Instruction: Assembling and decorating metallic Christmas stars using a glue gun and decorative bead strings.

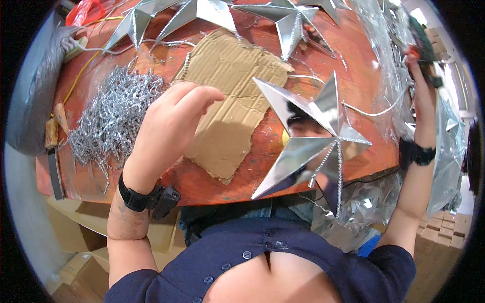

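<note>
Silver star [300, 151] is at the near right of the red table [199, 184], right of the left hand [174, 118] and left of the right hand [424, 101] — so it sits between the two, clear of both. Left looks nearer: its fingertips point at the star's far-left tip, with only a gap over the cardboard [230, 73] between. No true long axis on a star; the long points run far-left and near-left, and the near point hangs past the table edge. Beaded string [339, 171] runs from its middle toward the near side. Hands are well apart. Left: wrist over the near edge, back of hand up, fingers curled loosely to the right, nothing visible in them; thumb side hidden, and can't tell if it touches the cardboard. Silver string pile [118, 108] is just left of it. Right: arm stretched far along the right side, beside clear plastic [369, 25], fingertips at a dark green thing [422, 40] — can't tell whether they grip it.
</note>
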A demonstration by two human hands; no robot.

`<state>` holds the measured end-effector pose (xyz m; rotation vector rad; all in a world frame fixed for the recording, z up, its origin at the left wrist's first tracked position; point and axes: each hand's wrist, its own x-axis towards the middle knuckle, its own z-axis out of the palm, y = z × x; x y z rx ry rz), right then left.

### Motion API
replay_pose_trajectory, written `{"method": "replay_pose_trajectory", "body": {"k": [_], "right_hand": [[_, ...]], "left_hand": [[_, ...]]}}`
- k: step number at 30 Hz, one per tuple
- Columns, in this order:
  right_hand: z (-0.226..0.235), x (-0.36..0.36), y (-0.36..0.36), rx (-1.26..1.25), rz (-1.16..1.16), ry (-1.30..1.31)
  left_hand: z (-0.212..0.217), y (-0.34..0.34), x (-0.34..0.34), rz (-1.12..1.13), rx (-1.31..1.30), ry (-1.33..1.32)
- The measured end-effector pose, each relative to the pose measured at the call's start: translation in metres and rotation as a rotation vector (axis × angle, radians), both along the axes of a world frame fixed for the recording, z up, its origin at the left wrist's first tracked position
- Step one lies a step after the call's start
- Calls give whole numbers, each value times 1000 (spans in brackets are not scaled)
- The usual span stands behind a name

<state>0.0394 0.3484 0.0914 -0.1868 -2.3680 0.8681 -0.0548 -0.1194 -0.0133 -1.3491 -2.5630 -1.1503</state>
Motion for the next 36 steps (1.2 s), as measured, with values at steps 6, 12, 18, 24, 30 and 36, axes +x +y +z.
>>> {"method": "replay_pose_trajectory", "body": {"k": [6, 12, 18, 24, 30, 36], "right_hand": [[21, 135, 23, -397, -126, 151], [17, 191, -55, -550, -93, 10], [-15, 183, -147, -542, -70, -187], [-21, 175, -154, -820, 22, -205], [-25, 173, -140, -1050, 222, -41], [-25, 175, -148, -594, -54, -80]], "left_hand": [[11, 29, 33, -446, 99, 258], [13, 56, 73, -570, 118, 595], [2, 98, 114, -551, 109, 639], [17, 80, 108, -547, 269, 601], [16, 54, 66, -302, 135, 173], [9, 55, 67, -254, -20, -592]]}}
